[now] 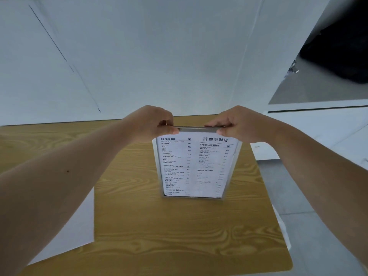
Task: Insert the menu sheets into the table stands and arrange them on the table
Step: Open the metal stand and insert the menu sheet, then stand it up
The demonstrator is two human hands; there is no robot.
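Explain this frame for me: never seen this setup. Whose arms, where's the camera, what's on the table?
There is no machine here: a person works with bare hands. The one picture comes from a wide-angle camera worn on the person's head, looking forward and down, so the arms reach in from the bottom corners. The left hand and the right hand each have a grip on a top corner of a clear menu stand. It stands upright on a wooden table, with a printed menu sheet already inside. A white sheet lies at the table's left edge.
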